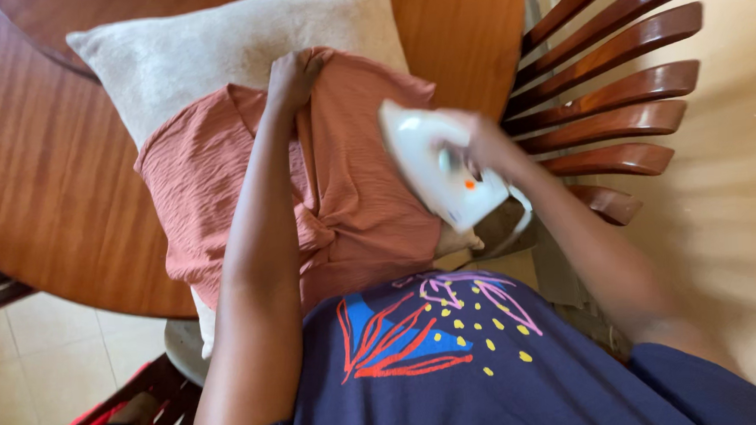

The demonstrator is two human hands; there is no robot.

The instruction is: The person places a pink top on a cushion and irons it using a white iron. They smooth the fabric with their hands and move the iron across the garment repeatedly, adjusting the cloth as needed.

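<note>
Head view: your left hand (292, 77) is lying flat, pressing the crinkled salmon garment (350, 179) spread over the beige cushion (214, 49) on the wooden table (39, 170), while your right hand (482, 142) is gripping the white iron (436, 166) at the garment's edge.

Left hand (292, 77) flat, arm outstretched; right hand (478, 142) gripping, blurred.

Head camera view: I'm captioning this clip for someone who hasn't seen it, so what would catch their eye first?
First, the white iron gripped by the right hand, tilted at the right edge of the salmon-pink garment. That garment lies spread over a beige cushion on a round wooden table, and the left hand presses its far edge. A slatted wooden chair stands to the right.
</note>
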